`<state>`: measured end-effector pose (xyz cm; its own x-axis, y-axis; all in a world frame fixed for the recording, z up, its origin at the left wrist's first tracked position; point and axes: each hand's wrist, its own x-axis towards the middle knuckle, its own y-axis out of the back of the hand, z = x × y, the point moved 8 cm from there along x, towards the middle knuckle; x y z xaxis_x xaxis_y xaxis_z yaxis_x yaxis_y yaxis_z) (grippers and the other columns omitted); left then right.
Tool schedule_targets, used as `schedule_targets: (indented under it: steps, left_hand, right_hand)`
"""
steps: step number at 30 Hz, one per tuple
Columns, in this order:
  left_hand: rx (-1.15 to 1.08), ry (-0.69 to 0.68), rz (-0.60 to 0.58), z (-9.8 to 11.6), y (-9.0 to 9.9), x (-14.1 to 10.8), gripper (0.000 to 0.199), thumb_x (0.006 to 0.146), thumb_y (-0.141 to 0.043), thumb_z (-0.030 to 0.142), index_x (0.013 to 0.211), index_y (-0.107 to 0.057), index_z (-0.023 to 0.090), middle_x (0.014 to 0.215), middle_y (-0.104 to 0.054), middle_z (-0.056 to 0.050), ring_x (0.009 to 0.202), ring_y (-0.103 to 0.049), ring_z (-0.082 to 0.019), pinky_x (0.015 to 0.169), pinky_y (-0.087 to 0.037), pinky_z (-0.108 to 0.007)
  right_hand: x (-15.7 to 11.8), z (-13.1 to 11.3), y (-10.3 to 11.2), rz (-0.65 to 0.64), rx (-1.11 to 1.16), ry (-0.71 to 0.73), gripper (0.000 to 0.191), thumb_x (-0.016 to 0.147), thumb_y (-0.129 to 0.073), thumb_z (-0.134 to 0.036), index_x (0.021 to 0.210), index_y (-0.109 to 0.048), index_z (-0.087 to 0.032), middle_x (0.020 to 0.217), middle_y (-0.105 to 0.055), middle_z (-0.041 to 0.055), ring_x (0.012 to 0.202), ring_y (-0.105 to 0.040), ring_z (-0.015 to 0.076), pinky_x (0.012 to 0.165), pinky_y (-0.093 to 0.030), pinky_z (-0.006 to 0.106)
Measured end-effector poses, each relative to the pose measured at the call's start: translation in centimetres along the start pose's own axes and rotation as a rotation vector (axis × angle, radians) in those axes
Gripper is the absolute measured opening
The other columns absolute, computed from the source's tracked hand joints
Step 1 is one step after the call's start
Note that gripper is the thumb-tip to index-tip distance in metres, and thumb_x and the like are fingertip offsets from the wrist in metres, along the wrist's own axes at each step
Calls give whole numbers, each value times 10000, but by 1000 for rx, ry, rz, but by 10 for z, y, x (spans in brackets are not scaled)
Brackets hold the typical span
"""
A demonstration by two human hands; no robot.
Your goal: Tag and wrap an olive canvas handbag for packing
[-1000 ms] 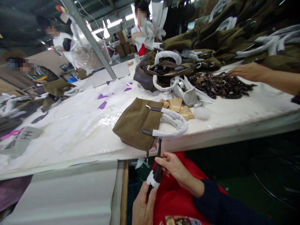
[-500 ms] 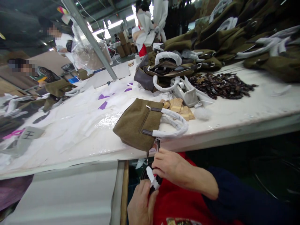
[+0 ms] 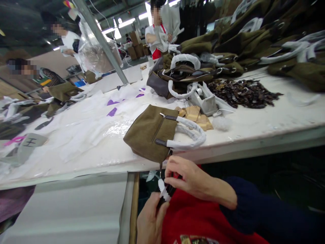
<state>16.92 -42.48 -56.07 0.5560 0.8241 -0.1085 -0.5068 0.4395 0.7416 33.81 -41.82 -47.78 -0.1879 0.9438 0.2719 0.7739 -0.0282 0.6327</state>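
An olive-green bag with two white-wrapped handles lies on the table near its front edge. Below that edge, my left hand pinches a dark strap with a white serrated piece on it. From the right, my right hand closes its fingers on the dark strap beside the white piece. A small metal clasp hangs from the bag's lower corner, just above the white piece. Parts of the strap are hidden behind my fingers.
White table ahead; on it a second bag, tan cards, a grey tape dispenser, a pile of dark brown pieces and heaped olive bags. A metal pole rises behind. Several people stand beyond.
My right hand has risen slightly, its fingers more bent around the strap. My left hand has shifted a little left. A person at the back has lifted the head into view.
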Motion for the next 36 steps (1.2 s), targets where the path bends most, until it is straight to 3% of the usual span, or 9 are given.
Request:
schedule_targets:
  steps: [5,8,11,17,23,31,36]
  left_hand:
    - [-274,214,-65,2,1,4,290,923,-511,442,1033,-662,219,970,-716,-18,922,-660,-187,805,-503,-241]
    - [-344,246,-50,9,4,6,357,907,-521,479,1089,-667,208,1046,-722,-39,961,-659,-205,839,-504,-259]
    - [-382,267,-76,10,1,5,403,901,-520,490,1131,-663,191,1059,-725,-56,956,-662,-210,860,-504,-277]
    - [-416,269,-46,9,1,4,420,878,-558,495,1131,-671,179,1116,-719,-68,1106,-628,-241,962,-472,-297]
    - [-542,358,-20,7,-5,1,498,858,-591,503,1214,-664,163,1217,-699,-90,1159,-610,-260,1036,-440,-339]
    - [-517,389,27,-2,-5,-1,551,829,-616,545,1204,-680,146,929,-741,-79,1009,-641,-261,912,-511,-323]
    - [-534,384,24,3,-6,0,543,829,-614,563,1162,-685,140,1013,-728,-92,928,-648,-236,875,-507,-298]
  right_hand:
    - [-34,-26,-7,178,-298,153,76,914,-615,-214,984,-644,-204,1073,-638,48,997,-519,214,897,-387,381]
    - [-44,-29,-18,255,-348,124,207,873,-621,-159,1074,-636,-207,1179,-626,68,1093,-499,249,967,-386,426]
    - [-46,-26,-22,312,-329,87,215,834,-614,-117,1037,-642,-180,1136,-637,84,1058,-511,246,931,-446,396]
    - [-50,-21,-21,345,-306,66,266,843,-560,-74,1075,-647,-172,1151,-650,83,1068,-520,250,924,-493,411]
    - [-52,-24,-20,313,-322,74,315,840,-578,-118,1145,-649,-153,1221,-639,108,1102,-532,258,943,-515,427]
    - [-50,-27,-30,380,-417,96,326,857,-527,-93,1156,-651,-128,1219,-658,129,1138,-558,259,925,-538,418]
    - [-50,-20,-27,409,-409,68,330,858,-506,-59,1141,-657,-137,1201,-672,114,1126,-570,248,925,-541,415]
